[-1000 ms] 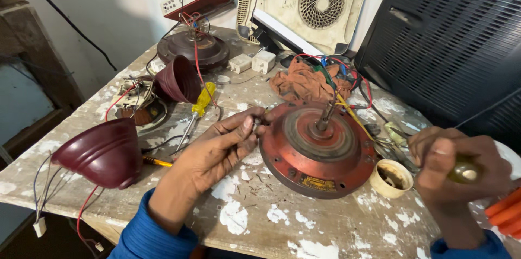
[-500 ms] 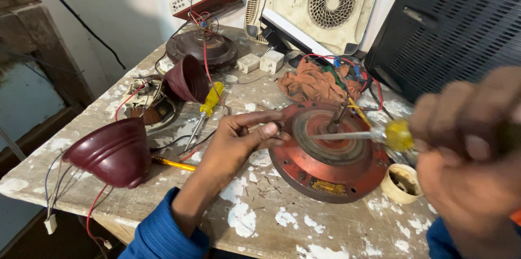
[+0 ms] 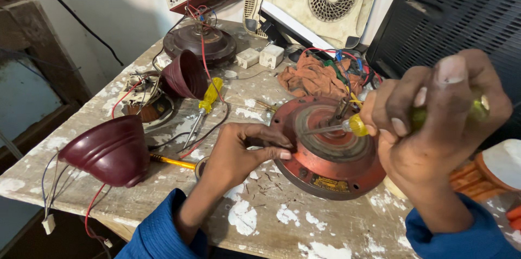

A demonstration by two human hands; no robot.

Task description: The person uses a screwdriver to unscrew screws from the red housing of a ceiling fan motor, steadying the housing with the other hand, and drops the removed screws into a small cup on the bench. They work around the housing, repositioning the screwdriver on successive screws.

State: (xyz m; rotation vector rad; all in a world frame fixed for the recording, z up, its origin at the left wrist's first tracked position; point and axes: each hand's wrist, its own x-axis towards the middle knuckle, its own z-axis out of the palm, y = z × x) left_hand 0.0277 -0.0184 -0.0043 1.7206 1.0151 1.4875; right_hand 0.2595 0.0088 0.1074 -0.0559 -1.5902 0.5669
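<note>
The person is at the stage of working a screw on the round, rust-red fan motor housing [image 3: 331, 148], which lies flat on the paint-flecked wooden counter [image 3: 304, 226]. The left hand [image 3: 239, 153] presses fingertips against its rim, holding nothing. The right hand [image 3: 434, 118] has a closed grip on a yellow-handled screwdriver [image 3: 355, 125], its tip on the ribbed centre (the next turn likely needs firm downward pressure).

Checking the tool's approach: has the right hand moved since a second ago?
Yes. The right hand rose from the table's right edge and came left, bringing the screwdriver tip over the red motor.
</note>
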